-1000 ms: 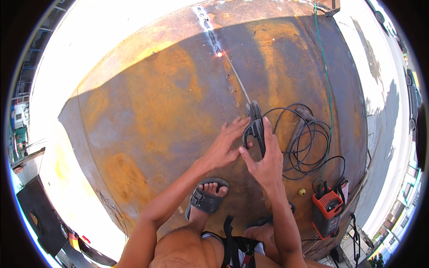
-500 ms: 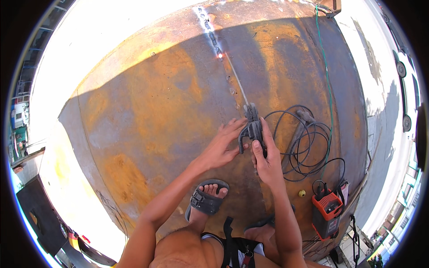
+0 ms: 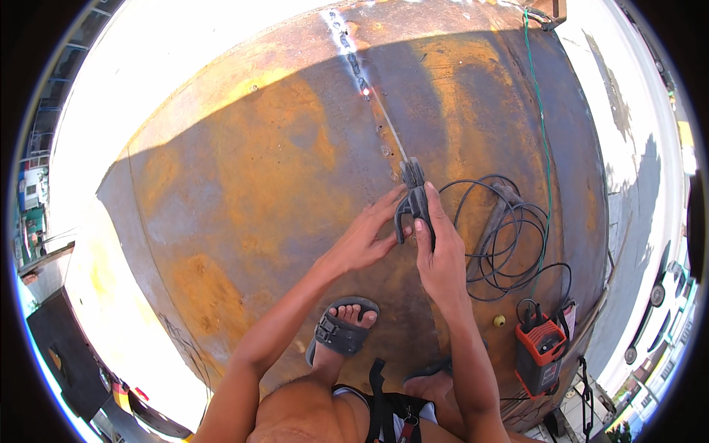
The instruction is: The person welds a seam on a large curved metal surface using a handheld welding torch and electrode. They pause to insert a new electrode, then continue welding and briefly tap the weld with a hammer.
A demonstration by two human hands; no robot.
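My right hand (image 3: 444, 258) is wrapped round a black welding electrode holder (image 3: 418, 201). The fingers of my left hand (image 3: 367, 232) rest against the left side of that holder, around its lever. A thin grey welding rod (image 3: 391, 127) sticks out of the jaws, slanting away and to the left. At its far tip a small bright arc (image 3: 365, 92) glows on the rusty steel plate (image 3: 244, 184). Beyond the arc runs a line of dark weld spots (image 3: 343, 43) with pale edges.
Coiled black cable (image 3: 509, 251) lies right of my hands, with an orange-and-black welding machine (image 3: 541, 351) nearer me. A green cord (image 3: 544, 140) crosses the plate's right side. A small yellow object (image 3: 499, 320) sits near the machine. My sandalled foot (image 3: 344, 325) stands on the plate.
Both hands and the holder have shifted slightly forward and left. The arc stays at nearly the same spot, and less of the rod shows. A white car at the far right has moved nearer.
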